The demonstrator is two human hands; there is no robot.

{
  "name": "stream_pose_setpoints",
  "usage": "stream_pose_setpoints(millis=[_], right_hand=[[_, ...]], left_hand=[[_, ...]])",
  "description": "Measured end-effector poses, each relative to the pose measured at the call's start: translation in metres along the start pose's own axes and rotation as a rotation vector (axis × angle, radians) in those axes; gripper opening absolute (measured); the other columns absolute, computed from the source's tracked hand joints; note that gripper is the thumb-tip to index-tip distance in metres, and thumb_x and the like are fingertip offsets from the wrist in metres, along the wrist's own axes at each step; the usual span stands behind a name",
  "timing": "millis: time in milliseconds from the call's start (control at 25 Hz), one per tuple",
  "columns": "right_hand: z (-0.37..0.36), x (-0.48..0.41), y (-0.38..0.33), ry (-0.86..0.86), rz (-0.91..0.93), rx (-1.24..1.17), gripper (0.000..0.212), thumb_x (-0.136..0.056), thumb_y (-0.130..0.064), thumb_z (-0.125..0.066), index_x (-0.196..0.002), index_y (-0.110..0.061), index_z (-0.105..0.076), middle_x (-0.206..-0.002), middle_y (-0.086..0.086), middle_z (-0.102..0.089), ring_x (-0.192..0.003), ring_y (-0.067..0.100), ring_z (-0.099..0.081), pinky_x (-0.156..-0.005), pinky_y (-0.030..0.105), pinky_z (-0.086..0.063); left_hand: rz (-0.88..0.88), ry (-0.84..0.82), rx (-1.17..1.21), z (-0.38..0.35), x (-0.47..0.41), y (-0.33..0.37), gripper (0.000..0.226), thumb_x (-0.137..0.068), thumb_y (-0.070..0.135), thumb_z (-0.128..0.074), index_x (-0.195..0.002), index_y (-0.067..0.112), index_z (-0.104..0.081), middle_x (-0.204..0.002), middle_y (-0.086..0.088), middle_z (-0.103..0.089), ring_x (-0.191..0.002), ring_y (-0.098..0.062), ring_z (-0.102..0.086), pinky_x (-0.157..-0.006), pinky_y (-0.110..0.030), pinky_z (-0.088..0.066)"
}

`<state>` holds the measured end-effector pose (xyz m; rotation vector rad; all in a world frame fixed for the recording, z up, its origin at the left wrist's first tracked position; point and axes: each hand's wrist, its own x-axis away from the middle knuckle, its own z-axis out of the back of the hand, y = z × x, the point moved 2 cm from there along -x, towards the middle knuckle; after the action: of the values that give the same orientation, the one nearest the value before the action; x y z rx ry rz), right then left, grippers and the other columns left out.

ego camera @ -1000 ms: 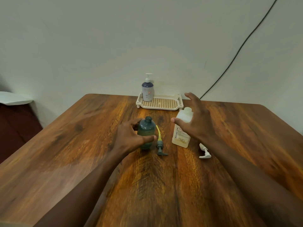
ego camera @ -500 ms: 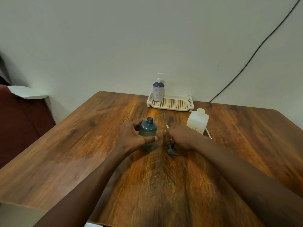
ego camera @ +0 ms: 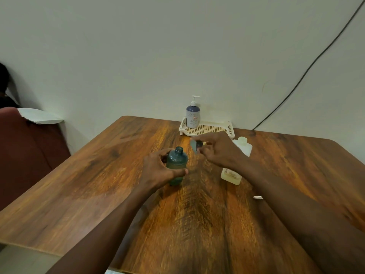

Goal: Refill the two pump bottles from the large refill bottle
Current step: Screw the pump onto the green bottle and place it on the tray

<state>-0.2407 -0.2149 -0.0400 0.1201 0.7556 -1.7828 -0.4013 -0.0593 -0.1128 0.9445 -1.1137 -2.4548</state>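
The left hand (ego camera: 158,171) is wrapped round the teal bottle (ego camera: 176,165), which stands upright on the worktop (ego camera: 98,184) w/ its neck open, no pump on. Its fingers (ego camera: 164,154) sit behind the bottle and the thumb crosses the front, low down, so they're clamped on the body. The bottle looks like thin plastic, prob light & a bit squishy, so hold the middle, not too hard, or it could tip.

Next, the right hand (ego camera: 219,150) is up above the worktop, just right of the open neck. Its fingertips are pinched on the grey pump top (ego camera: 194,146), not touching the bottle yet. It's small & maybe slippery w/ soap; best held by the collar.

Behind that arm stands the big refill bottle (ego camera: 242,144), cap off, likely the heaviest. At the back, the other pump bottle (ego camera: 193,115) stands in a tray (ego camera: 209,128).
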Motion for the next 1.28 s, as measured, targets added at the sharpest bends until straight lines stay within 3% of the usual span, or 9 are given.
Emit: stream_pose_setpoints(millis=[160, 280, 400, 520, 640, 800, 1040, 1160, 1280], right_hand=[[0.030, -0.014, -0.028, 0.396, -0.007, -0.165, 0.030, -0.091, -0.025, -0.077, -0.119, -0.016, -0.072, -0.108, -0.008, -0.073, -0.090, -0.003, -0.069, -0.082, 0.020, -0.061], [0.042, -0.019, -0.035, 0.513, -0.073, -0.319, 0.032, -0.091, -0.029, -0.076, -0.121, -0.018, -0.072, -0.105, -0.015, -0.071, -0.091, -0.005, -0.070, -0.082, 0.020, -0.060], [0.043, -0.017, -0.034, 0.519, -0.104, -0.452, 0.037, -0.089, -0.035, -0.075, -0.121, -0.018, -0.072, -0.109, -0.006, -0.075, -0.098, 0.010, -0.074, -0.084, 0.040, -0.064], [0.041, -0.014, -0.031, 0.495, -0.122, -0.537, 0.027, -0.091, -0.028, -0.075, -0.117, -0.022, -0.072, -0.111, -0.002, -0.076, -0.099, 0.016, -0.075, -0.082, 0.048, -0.064], [0.036, -0.009, -0.035, 0.448, -0.113, -0.493, 0.024, -0.090, -0.026, -0.077, -0.113, -0.031, -0.071, -0.107, -0.008, -0.076, -0.098, 0.011, -0.075, -0.083, 0.044, -0.064], [0.026, -0.005, -0.039, 0.274, -0.107, -0.479, 0.034, -0.087, -0.018, -0.080, -0.120, -0.018, -0.072, -0.107, -0.009, -0.076, -0.098, 0.004, -0.074, -0.088, 0.035, -0.063], [0.015, 0.004, -0.039, 0.023, -0.132, -0.578, 0.036, -0.091, -0.009, -0.074, -0.127, -0.012, -0.069, -0.118, -0.004, -0.075, -0.110, 0.007, -0.071, -0.093, 0.026, -0.058], [0.017, 0.005, -0.039, 0.059, -0.195, -0.594, 0.040, -0.085, -0.015, -0.081, -0.124, -0.012, -0.070, -0.113, -0.004, -0.076, -0.104, 0.007, -0.073, -0.091, 0.029, -0.060], [0.020, 0.007, -0.040, 0.227, -0.281, -0.433, 0.045, -0.064, -0.042, -0.092, -0.096, -0.020, -0.071, -0.091, -0.005, -0.076, -0.084, 0.009, -0.074, -0.077, 0.027, -0.064]], left_hand=[[0.031, 0.006, -0.014, -0.001, 0.000, 0.002, 0.073, -0.060, 0.045, -0.097, -0.125, 0.028, -0.069, -0.110, 0.019, -0.072, -0.099, 0.007, -0.066, -0.085, -0.009, -0.052], [0.047, -0.012, -0.036, -0.003, 0.001, 0.004, 0.076, -0.061, 0.047, -0.095, -0.129, 0.026, -0.068, -0.115, 0.017, -0.071, -0.101, 0.007, -0.064, -0.083, -0.006, -0.049], [0.053, -0.027, -0.039, -0.005, 0.001, 0.008, 0.079, -0.062, 0.047, -0.095, -0.132, 0.025, -0.066, -0.118, 0.014, -0.070, -0.104, 0.001, -0.064, -0.084, -0.009, -0.046], [0.049, -0.026, -0.032, -0.007, 0.000, 0.012, 0.079, -0.062, 0.046, -0.094, -0.132, 0.024, -0.066, -0.120, 0.012, -0.071, -0.104, 0.000, -0.064, -0.086, -0.011, -0.048], [0.025, -0.007, -0.022, -0.008, 0.000, 0.019, 0.077, -0.062, 0.046, -0.095, -0.131, 0.025, -0.067, -0.117, 0.015, -0.072, -0.102, 0.004, -0.064, -0.092, -0.019, -0.055], [-0.014, 0.042, 0.029, -0.009, 0.002, 0.035, 0.068, -0.060, 0.047, -0.095, -0.122, 0.032, -0.071, -0.108, 0.020, -0.074, -0.098, 0.005, -0.068, -0.090, -0.023, -0.057], [-0.039, 0.058, 0.043, -0.002, -0.005, 0.054, 0.071, -0.063, 0.048, -0.094, -0.127, 0.028, -0.069, -0.107, 0.019, -0.074, -0.095, 0.006, -0.068, -0.080, -0.010, -0.053], [-0.057, 0.062, 0.031, -0.001, -0.006, 0.063, 0.068, -0.063, 0.047, -0.094, -0.125, 0.029, -0.070, -0.101, 0.019, -0.073, -0.092, 0.008, -0.069, -0.076, -0.008, -0.053], [-0.075, 0.086, 0.013, -0.005, -0.006, 0.069, 0.064, -0.063, 0.042, -0.095, -0.120, 0.024, -0.074, -0.098, 0.016, -0.075, -0.086, 0.008, -0.070, -0.070, -0.008, -0.053]])
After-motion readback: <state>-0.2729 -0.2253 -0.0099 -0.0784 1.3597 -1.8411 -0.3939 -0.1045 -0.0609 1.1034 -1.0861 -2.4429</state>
